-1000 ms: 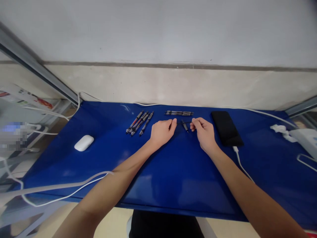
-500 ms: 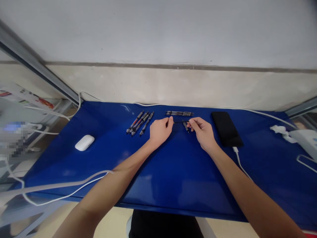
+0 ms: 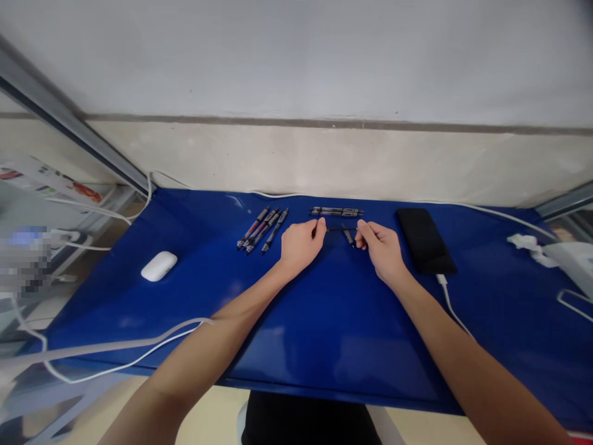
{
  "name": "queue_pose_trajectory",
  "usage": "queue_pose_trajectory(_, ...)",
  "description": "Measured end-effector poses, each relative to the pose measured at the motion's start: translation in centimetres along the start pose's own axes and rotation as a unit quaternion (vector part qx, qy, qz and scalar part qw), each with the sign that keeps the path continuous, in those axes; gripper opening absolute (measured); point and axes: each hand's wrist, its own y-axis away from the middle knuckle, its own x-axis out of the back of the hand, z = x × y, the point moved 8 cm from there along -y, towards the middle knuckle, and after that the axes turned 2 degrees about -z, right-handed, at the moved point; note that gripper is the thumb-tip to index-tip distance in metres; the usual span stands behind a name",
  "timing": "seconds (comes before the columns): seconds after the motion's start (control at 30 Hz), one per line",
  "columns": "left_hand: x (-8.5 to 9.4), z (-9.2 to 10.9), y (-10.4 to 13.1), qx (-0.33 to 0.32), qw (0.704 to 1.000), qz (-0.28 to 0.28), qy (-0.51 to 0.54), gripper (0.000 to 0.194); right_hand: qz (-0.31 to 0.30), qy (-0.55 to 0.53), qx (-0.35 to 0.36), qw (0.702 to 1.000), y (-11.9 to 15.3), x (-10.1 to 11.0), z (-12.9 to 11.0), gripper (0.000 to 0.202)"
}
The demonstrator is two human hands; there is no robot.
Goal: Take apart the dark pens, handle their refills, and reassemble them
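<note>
A thin dark pen refill (image 3: 341,229) spans the gap between my two hands, level above the blue table. My left hand (image 3: 302,243) is closed round its left end, and the fingers hide that end. With thumb and fingertips, my right hand (image 3: 378,245) pinches the other end. Below the refill, a short grey-and-black pen part (image 3: 348,235) lies on the table by my right fingertips. Behind my hands, a few assembled pens (image 3: 336,211) lie side by side. Left of my left hand rests a group of several pens (image 3: 262,230), some with red in the barrel.
A black phone (image 3: 425,240) with a white charging cable (image 3: 448,301) lies right of my right hand. At the left sits a white earbud case (image 3: 159,266) on the blue table (image 3: 306,346). White cables (image 3: 139,355) cross near my left forearm. Crumpled tissue (image 3: 532,249) lies far right.
My right hand has shifted slightly right, away from my left. A bit more of the refill and of the pen part beneath shows between them.
</note>
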Motion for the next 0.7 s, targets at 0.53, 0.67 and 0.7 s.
queue_pose_trajectory(0.53,0.06,-0.04,0.02,0.002,1.000,-0.001,0.009,0.058,-0.001,-0.005,-0.005,1.000,0.02,-0.11,0.02,0.047)
queue_pose_trajectory(0.67,0.08,-0.10,-0.01,0.000,1.000,0.008,0.019,0.059,-0.004,0.018,0.008,1.000,0.08,-0.15,-0.21,0.047)
queue_pose_trajectory(0.7,0.11,-0.14,-0.04,0.001,1.000,0.011,0.024,0.059,-0.004,0.017,0.010,1.000,0.07,-0.13,-0.15,0.044)
